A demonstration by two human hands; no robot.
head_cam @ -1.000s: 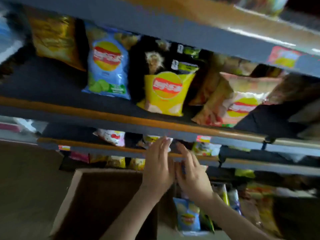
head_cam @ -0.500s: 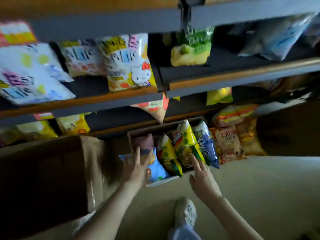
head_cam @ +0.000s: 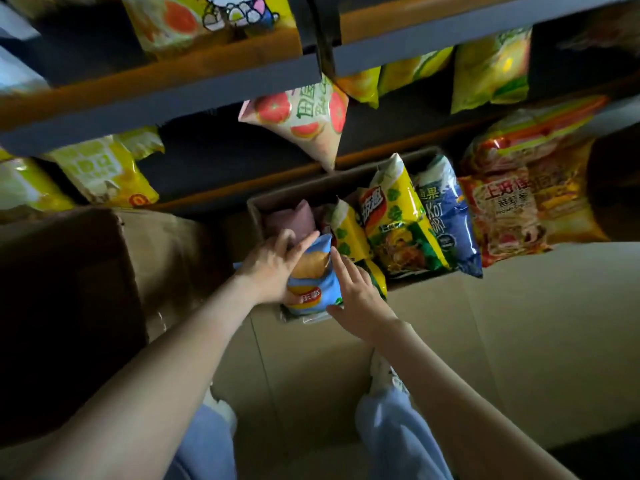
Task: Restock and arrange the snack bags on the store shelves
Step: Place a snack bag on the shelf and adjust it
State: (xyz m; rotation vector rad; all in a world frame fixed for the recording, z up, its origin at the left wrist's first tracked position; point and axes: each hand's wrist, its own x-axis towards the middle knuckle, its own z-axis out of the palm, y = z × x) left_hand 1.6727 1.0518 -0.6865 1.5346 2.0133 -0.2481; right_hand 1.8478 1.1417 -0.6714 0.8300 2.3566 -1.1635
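Observation:
A light blue chip bag (head_cam: 313, 277) stands at the near left end of an open cardboard box (head_cam: 298, 192) on the floor below the shelves. My left hand (head_cam: 273, 263) grips the bag's left side, fingers curled over its top edge. My right hand (head_cam: 356, 292) lies against the bag's right side with fingers straight. Beside it in the box stand yellow-green snack bags (head_cam: 398, 226), a blue bag (head_cam: 446, 216) and a dull purple bag (head_cam: 294, 220).
A large brown carton (head_cam: 69, 306) stands at the left on the floor. Orange-red bags (head_cam: 519, 199) lie right of the box. A pink grapefruit bag (head_cam: 304, 123) hangs over the lower shelf edge; yellow bags (head_cam: 104, 168) fill the shelves. My legs and shoes (head_cam: 384, 372) are below.
The view has dropped from the upper shelves to the floor box. Both hands have reached down, and the left one has taken hold of the light blue bag.

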